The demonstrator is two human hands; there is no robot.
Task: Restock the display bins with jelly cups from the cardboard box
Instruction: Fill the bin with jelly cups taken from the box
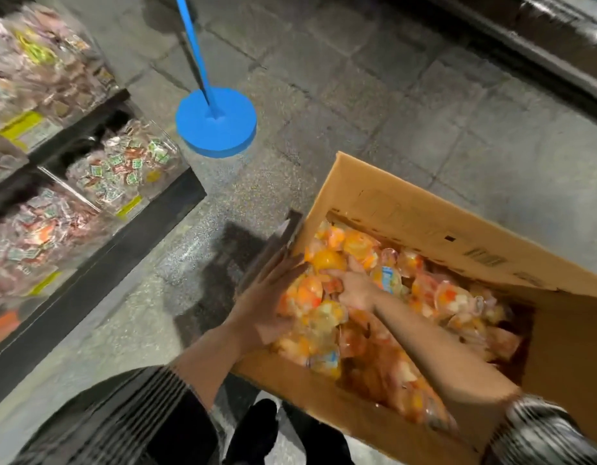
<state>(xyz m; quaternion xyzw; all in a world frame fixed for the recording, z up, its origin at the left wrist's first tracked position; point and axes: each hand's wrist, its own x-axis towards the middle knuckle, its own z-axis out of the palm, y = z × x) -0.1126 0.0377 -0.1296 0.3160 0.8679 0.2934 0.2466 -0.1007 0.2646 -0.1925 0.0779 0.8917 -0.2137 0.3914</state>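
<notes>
The jelly cups [327, 317], orange and yellow, are heaped loose in the open cardboard box [424, 223] on the floor. Small, light, slick plastic with soft foil lids is judged; scooping several beneath the rims would suit. The right hand [352, 290] is dug in, its grip curled among cups. The left hand [266, 303], fingers straight, is pressed against the pile beside it. Display bins [122, 166] are seen well left of the grip.

My one camera sat on my head, wide-angled, looking steeply down and forward. It was close over the cardboard box [424, 223] at lower right, took in the display bins [72, 182] at the left edge, and the tiled floor [357, 95] stretched away beyond.
</notes>
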